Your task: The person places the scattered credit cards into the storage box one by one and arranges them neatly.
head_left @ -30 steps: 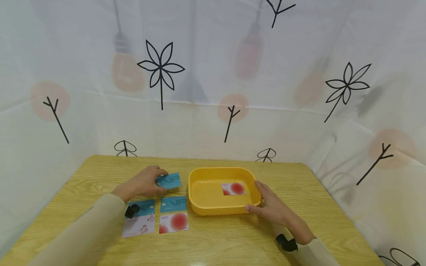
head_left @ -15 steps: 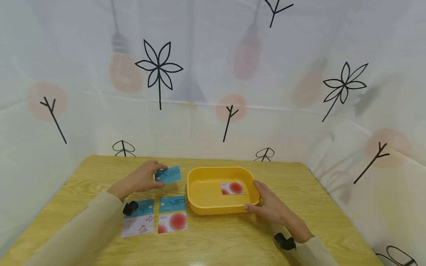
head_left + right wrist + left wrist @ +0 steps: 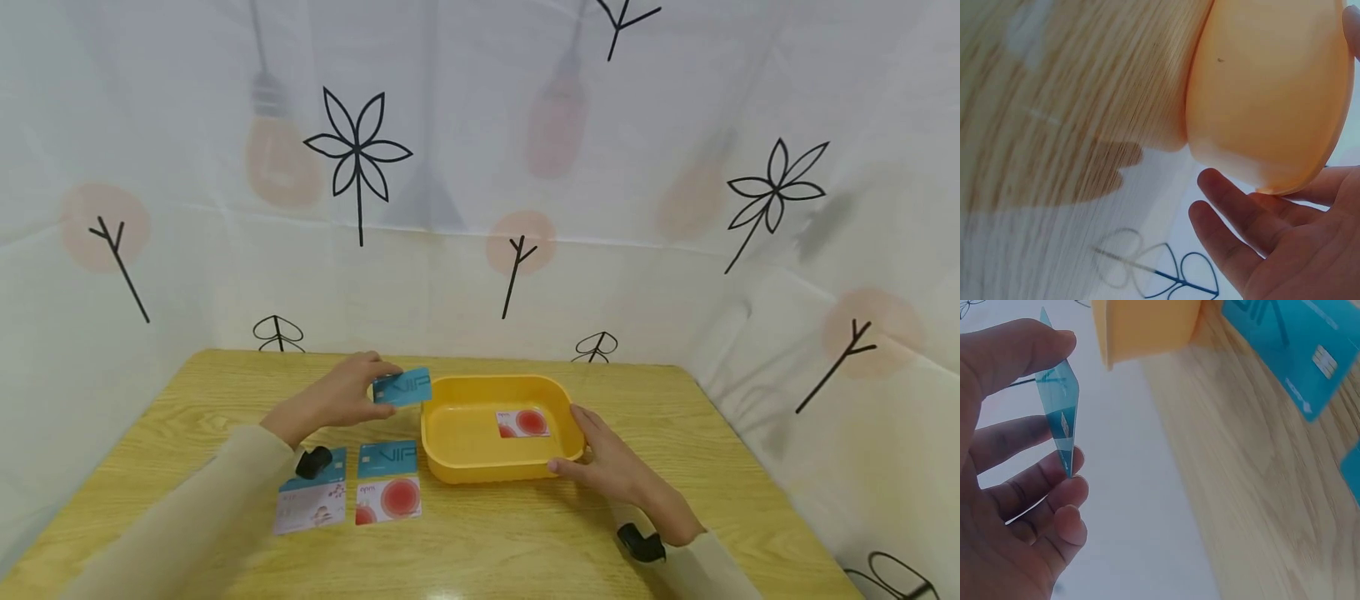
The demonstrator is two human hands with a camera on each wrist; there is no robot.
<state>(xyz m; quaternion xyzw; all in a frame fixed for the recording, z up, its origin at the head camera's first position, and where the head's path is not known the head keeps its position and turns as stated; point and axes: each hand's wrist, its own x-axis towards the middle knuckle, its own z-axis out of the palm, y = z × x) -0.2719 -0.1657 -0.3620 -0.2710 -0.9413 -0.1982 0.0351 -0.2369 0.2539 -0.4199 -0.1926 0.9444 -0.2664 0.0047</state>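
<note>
My left hand pinches a blue VIP card between thumb and fingers, lifted above the table by the left rim of a yellow plastic basin. In the left wrist view the card shows nearly edge-on. At the basin's right end, my right hand holds the rim, thumb at the front corner and fingers along the side. A white card with red circles lies inside the basin. In the right wrist view some fingers stay apart from the basin wall.
Left of the basin, a blue VIP card and a red-circle card lie together. Farther left are another blue card and a pale pink-patterned card, partly behind my left wrist. A patterned cloth hangs behind the wooden table.
My left hand has raised the blue VIP card off the table and carried it rightward to the basin's left rim. The right hand and basin hold their place.
</note>
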